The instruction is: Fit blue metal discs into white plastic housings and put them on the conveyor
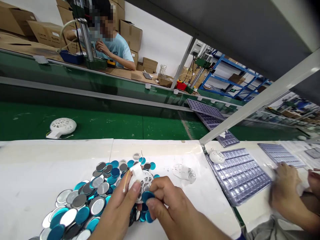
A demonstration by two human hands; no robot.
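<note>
Head view: left hand (120,201) grips white slotted housing (136,172) over disc pile (97,206) on table (197,206); right hand (173,196) pinches blue disc (147,196) at its face, contact unclear. Housing probably light, stiff, brittle at slots: cradle body. Disc likely thin, slick: hold by edge.

Casing (148,177): white, rounded, slotted grille; short stub pointing up-left; thin pale wire hanging by stub; held tilted over discs; disc (147,196): round, flat, blue face showing, pinched at edge, overlapping casing's lower right in view, contact unclear; other discs (97,206): blue, silver, some dark-looking; heaped loosely, overlapping, on white tabletop (30,180).
</note>
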